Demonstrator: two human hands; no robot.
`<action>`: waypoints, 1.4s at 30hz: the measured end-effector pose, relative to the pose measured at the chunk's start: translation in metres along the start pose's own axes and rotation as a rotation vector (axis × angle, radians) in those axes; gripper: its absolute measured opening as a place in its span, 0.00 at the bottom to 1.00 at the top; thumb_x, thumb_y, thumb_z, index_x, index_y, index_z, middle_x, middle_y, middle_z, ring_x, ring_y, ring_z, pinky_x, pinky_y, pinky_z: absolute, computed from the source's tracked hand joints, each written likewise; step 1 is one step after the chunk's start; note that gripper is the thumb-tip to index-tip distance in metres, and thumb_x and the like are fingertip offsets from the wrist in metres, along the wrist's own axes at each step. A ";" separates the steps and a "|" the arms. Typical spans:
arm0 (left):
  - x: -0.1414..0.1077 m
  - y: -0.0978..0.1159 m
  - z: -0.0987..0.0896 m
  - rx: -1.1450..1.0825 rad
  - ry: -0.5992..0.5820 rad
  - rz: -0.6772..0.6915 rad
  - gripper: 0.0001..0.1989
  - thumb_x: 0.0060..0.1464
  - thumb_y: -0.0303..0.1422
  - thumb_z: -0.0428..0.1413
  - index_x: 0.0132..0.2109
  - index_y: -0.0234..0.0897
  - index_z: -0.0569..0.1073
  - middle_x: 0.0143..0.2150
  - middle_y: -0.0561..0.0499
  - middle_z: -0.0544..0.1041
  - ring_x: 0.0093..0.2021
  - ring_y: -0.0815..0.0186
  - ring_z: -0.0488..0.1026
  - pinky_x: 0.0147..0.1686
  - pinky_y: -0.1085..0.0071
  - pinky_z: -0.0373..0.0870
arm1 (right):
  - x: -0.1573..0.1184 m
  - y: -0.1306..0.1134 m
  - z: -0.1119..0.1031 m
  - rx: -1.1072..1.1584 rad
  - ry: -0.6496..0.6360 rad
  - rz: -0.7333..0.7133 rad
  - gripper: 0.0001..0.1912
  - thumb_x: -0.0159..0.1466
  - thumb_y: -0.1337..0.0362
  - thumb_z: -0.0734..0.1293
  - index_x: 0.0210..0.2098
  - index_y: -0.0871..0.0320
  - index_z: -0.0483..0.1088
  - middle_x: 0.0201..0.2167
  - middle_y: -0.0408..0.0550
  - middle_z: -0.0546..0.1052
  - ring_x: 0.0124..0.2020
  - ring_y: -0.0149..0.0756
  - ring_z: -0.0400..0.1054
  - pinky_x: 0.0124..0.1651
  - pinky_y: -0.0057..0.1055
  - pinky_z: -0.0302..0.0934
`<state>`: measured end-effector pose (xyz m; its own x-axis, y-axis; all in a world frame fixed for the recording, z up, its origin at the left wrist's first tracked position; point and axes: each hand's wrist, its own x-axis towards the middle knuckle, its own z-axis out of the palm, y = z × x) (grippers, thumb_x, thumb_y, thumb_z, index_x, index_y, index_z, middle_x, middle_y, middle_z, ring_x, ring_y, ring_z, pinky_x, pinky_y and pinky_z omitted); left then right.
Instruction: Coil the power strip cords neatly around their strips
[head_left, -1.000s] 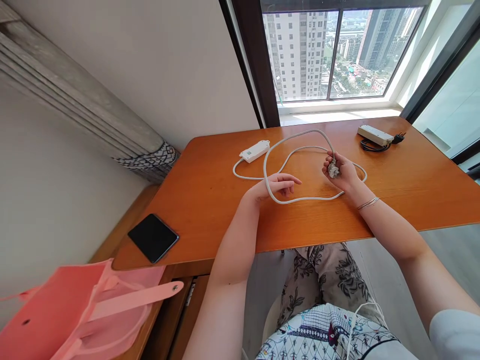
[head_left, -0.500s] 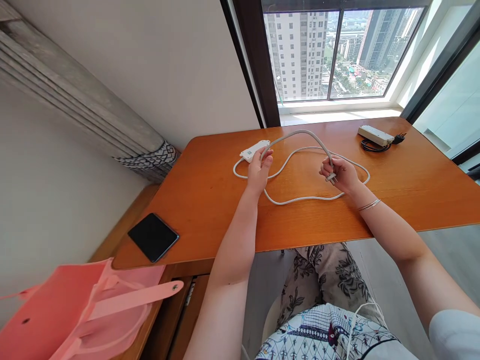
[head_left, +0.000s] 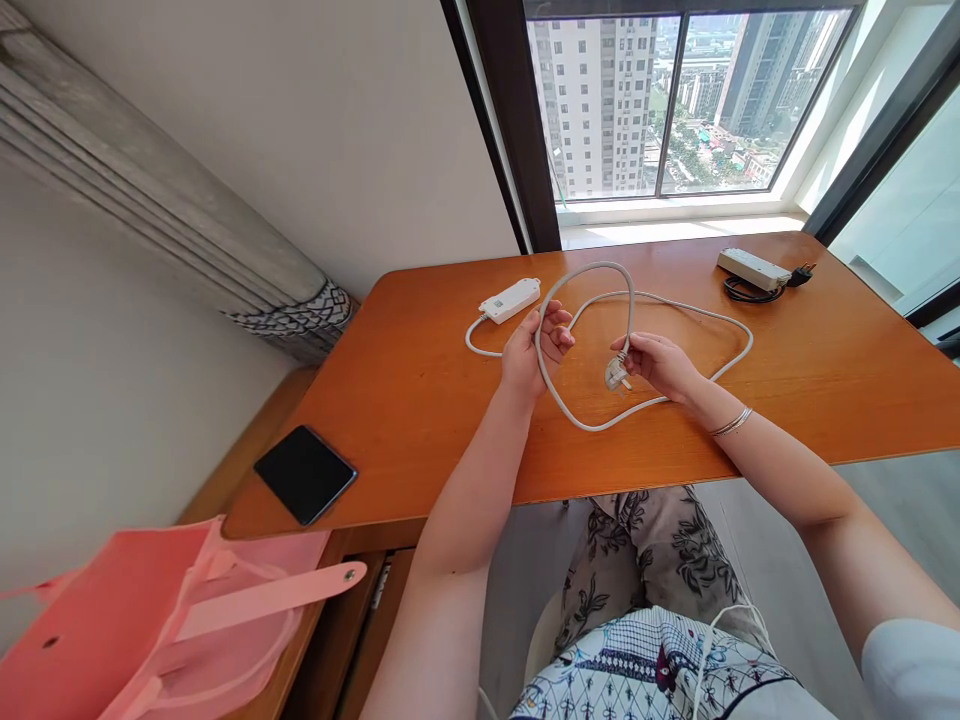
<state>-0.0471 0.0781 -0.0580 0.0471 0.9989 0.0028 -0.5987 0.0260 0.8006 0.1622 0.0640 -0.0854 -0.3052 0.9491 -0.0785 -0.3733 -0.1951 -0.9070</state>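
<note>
A white power cord (head_left: 589, 427) runs in loops over the wooden table (head_left: 420, 400), joined to a small white power strip (head_left: 511, 299). My left hand (head_left: 536, 350) is just in front of that strip, fingers curled loosely round the cord, which crosses the palm by the thumb. With thumb and fingers my right hand (head_left: 654, 362) pinches the cord just above its plug (head_left: 616, 374). The plug hangs with its prongs showing, above the tabletop. Between my two hands the cord arches up in a loop.
A black-screened tablet or phone (head_left: 305, 474) lies at the table's left front corner. Beside it, lower left, is a pink bag (head_left: 150, 620). A second power strip (head_left: 754, 268) with a black coiled cord sits at the back right. The window (head_left: 690, 110) is behind.
My right hand has moved left and slightly down with the plug, narrowing the arch of cord. My left hand has shifted slightly right, the cord now across its palm.
</note>
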 end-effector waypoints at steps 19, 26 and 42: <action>-0.025 -0.030 0.014 0.273 -0.407 0.053 0.30 0.46 0.39 0.63 0.58 0.39 0.74 0.47 0.43 0.84 0.54 0.51 0.79 0.56 0.55 0.72 | -0.007 0.015 0.015 0.482 -0.163 0.322 0.11 0.61 0.79 0.64 0.36 0.56 0.67 0.28 0.41 0.82 0.31 0.28 0.81 0.35 0.17 0.75; -0.030 -0.031 0.018 0.482 -0.421 0.221 0.27 0.46 0.35 0.68 0.54 0.42 0.73 0.51 0.44 0.81 0.55 0.56 0.78 0.61 0.56 0.70 | -0.011 0.019 0.021 0.371 -0.107 0.154 0.10 0.58 0.75 0.72 0.35 0.55 0.70 0.30 0.38 0.80 0.27 0.24 0.74 0.32 0.18 0.71; -0.016 -0.023 0.013 0.082 -0.195 -0.050 0.10 0.53 0.33 0.59 0.42 0.40 0.68 0.23 0.59 0.69 0.23 0.71 0.70 0.34 0.70 0.72 | -0.004 -0.010 0.010 0.240 0.099 -0.023 0.18 0.67 0.47 0.68 0.33 0.56 0.74 0.22 0.40 0.73 0.23 0.27 0.66 0.31 0.25 0.64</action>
<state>-0.0234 0.0608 -0.0690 0.2333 0.9698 0.0716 -0.5249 0.0636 0.8488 0.1578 0.0593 -0.0721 -0.2112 0.9713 -0.1095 -0.5802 -0.2147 -0.7857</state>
